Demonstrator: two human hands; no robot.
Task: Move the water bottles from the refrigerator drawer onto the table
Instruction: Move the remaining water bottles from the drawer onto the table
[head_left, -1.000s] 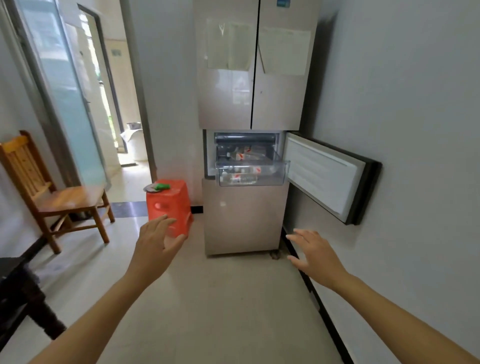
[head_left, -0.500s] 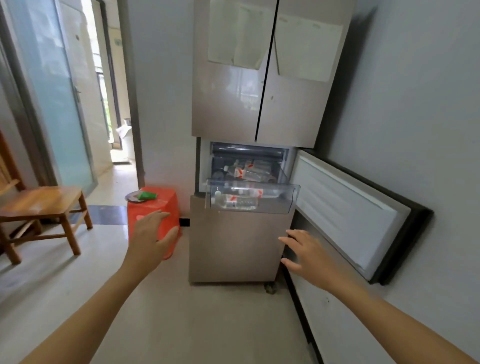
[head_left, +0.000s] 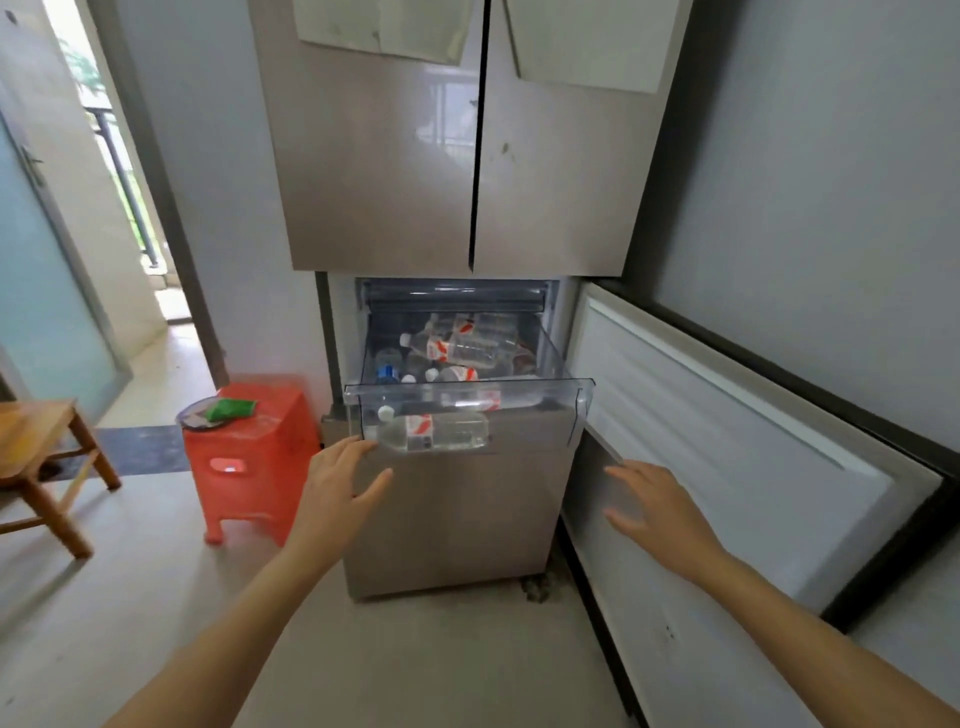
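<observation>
**Inspector:** State of the hands.

**Assistant:** The left hand (head_left: 337, 488) is spread, fingers straight, holding nothing. Its fingertips are at the lower left corner of the refrigerator drawer (head_left: 467, 387); I cannot tell whether they touch the clear plastic. The right hand (head_left: 660, 512) is likewise spread and empty, held out in front of the open door (head_left: 727, 441), apart from the drawer.

**Inspector:** Location of the goods.

**Assistant:** All are inside the drawer, which stands pulled out of the refrigerator (head_left: 447, 519). The front bottle (head_left: 436, 431) lies on its side against the clear front wall, cap to the left. The heaped bottles (head_left: 462, 345) lie behind it, crossed over one another. No table is in view.

**Inspector:** Step in hand?

**Assistant:** In my judgement, the reach for the first bottle. Nothing is gripped yet.

**Inspector:** Recommendations.

**Assistant:** The hands should go over the top rim, since the front wall bars any approach from below. Take from the top of the heap first. Pulling out a lower bottle would likely set the others rolling. Wrap fingers and thumb round the mid-body, at the label. The thin plastic probably yields to a hard squeeze, so use a firm, even hold. One bottle per hand is prudent. Put no weight on the extended drawer front. Note the red stool (head_left: 254, 467) just left of the refrigerator, and mind it when turning away with a load.
</observation>
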